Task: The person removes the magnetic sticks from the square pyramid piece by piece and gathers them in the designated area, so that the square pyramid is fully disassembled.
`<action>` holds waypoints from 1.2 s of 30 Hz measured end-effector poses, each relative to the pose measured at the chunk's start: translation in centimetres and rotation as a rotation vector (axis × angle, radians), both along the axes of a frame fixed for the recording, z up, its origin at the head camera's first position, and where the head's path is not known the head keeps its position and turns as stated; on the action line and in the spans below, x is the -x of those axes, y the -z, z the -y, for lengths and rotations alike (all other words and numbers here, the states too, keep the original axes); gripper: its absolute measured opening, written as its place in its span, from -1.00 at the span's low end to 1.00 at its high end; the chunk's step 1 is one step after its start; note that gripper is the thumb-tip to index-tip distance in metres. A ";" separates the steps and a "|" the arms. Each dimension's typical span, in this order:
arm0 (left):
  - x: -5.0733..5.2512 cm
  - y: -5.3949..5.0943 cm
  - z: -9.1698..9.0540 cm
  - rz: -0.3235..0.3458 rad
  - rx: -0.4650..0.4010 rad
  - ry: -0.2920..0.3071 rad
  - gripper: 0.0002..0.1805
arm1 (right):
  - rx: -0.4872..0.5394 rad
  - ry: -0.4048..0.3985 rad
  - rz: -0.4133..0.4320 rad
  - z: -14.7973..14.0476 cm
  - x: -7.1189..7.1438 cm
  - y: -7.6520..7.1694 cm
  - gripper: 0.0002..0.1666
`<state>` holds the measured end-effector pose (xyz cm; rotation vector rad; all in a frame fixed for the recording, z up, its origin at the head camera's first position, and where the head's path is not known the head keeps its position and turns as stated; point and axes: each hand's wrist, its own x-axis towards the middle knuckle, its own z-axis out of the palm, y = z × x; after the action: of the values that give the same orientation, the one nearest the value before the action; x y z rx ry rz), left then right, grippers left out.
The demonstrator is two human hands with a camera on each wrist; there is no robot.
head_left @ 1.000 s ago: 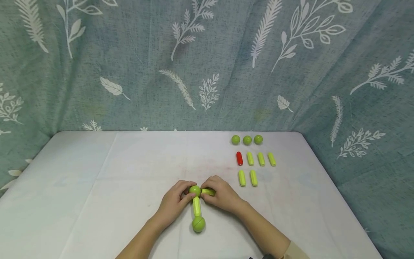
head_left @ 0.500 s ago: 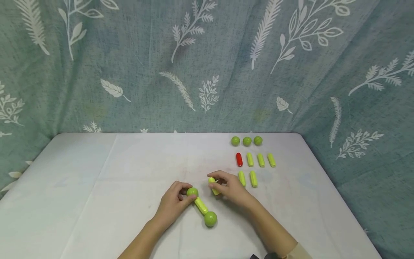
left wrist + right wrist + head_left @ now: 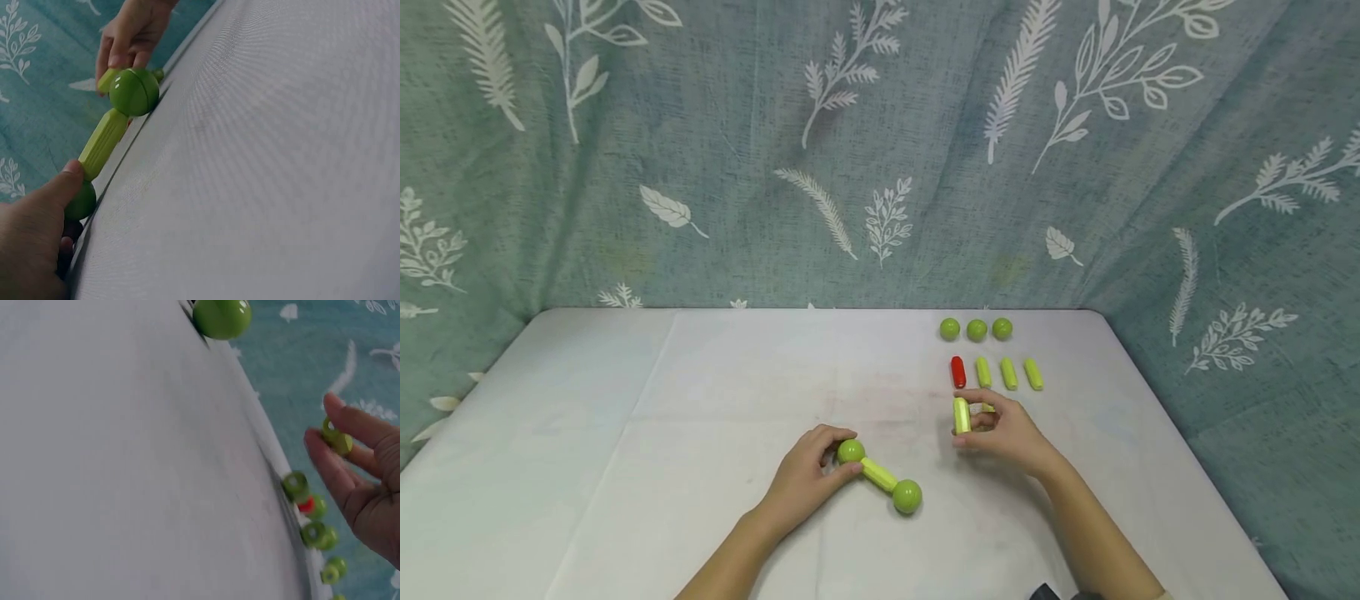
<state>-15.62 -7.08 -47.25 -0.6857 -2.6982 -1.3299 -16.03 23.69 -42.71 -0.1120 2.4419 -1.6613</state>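
My left hand (image 3: 808, 475) grips a green ball (image 3: 851, 451) between thumb and fingers. A yellow-green rod (image 3: 878, 474) joins this ball to a second green ball (image 3: 907, 497), like a dumbbell lying on the table. The left wrist view shows the same rod (image 3: 103, 144) with faceted sides. Further right, my right hand (image 3: 1011, 433) pinches a loose yellow-green rod (image 3: 962, 415) between thumb and fingertips. In the right wrist view, that rod (image 3: 339, 441) is held above the table, its round end visible. Another rod (image 3: 988, 407) is mostly hidden behind the right fingers.
At the back right stand three green balls (image 3: 977, 330) in a row. In front of them lie a red rod (image 3: 958, 372) and three yellow-green rods (image 3: 1008, 374). A white cloth covers the table (image 3: 715, 392); a patterned teal curtain (image 3: 737, 167) hangs behind it.
The right hand has carried its rod away from the left-hand ball, rightward to the loose rods. The dumbbell has swung so its far ball lies further right; the left hand still holds the other ball.
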 end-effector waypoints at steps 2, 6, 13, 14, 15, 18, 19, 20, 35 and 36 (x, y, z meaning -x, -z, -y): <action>0.0 0.0 0.0 -0.009 -0.004 -0.006 -0.53 | -0.015 0.055 -0.014 -1.3 -0.2 0.0 -0.19; -0.1 0.0 -0.1 -0.019 0.004 -0.002 -0.54 | -0.070 0.109 -0.041 -4.0 -0.4 0.3 -0.17; -0.2 0.0 -0.1 -0.032 0.029 -0.012 -0.55 | -0.263 0.108 -0.115 -7.3 0.0 0.9 -0.22; -0.2 0.0 -0.1 -0.040 0.030 -0.015 -0.55 | -0.285 0.102 -0.116 -7.5 0.2 1.0 -0.23; -0.3 0.0 -0.1 -0.046 0.030 -0.017 -0.55 | -0.300 0.092 -0.114 -7.7 0.3 1.1 -0.23; -0.3 0.0 0.0 -0.055 0.029 -0.017 -0.55 | -0.343 0.059 -0.110 -8.0 0.7 1.5 -0.22; -0.3 0.0 0.0 -0.056 0.027 -0.014 -0.55 | -0.360 0.050 -0.110 -8.0 0.8 1.6 -0.22; -0.4 0.0 0.0 -0.059 0.023 -0.010 -0.55 | -0.376 0.041 -0.110 -8.0 0.9 1.8 -0.21; -0.3 0.1 0.0 -0.064 0.004 -0.002 -0.58 | -0.374 0.143 -0.132 -7.7 -0.1 2.0 -0.12; -0.3 0.1 0.0 -0.056 0.003 -0.005 -0.57 | -0.376 0.153 -0.152 -7.6 -0.3 2.0 -0.13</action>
<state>-15.35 -7.11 -47.32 -0.7046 -2.6567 -1.2864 -15.72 31.25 -44.69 0.0024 2.8956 -1.2536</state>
